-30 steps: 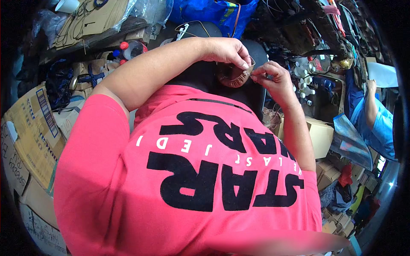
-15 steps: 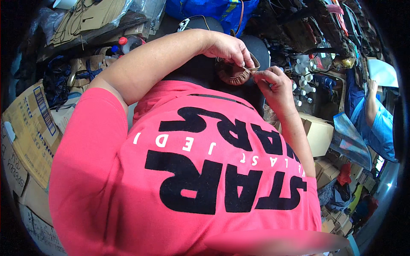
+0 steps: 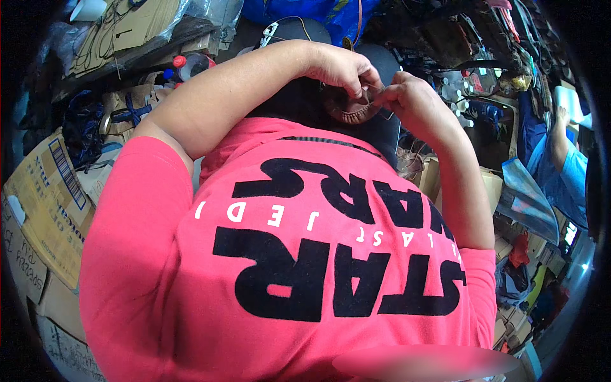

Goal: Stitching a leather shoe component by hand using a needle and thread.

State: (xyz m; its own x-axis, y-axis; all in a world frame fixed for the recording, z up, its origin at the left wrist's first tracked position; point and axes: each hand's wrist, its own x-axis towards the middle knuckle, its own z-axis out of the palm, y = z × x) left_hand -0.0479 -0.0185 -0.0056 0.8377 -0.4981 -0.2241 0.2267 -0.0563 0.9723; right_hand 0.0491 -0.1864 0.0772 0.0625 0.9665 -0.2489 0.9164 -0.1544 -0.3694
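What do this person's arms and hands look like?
The left hand and right hand wear no gloves, and the forearms are bare, with no watch visible. Short, plain pinkish-red sleeves cover the upper arms, part of a shirt with black and white lettering.

**Head camera peers down the wearer's own front**

A wide fisheye, the left of a side-by-side pair on the head, faces steeply downward, upright and unmirrored. The pink shirt (image 3: 286, 219) is nearest, filling the middle and bottom of the frame. The left hand (image 3: 353, 73) and right hand (image 3: 410, 100) lie farther off, upper centre. Its breadth reaches a blue sleeve (image 3: 565, 173), far right.
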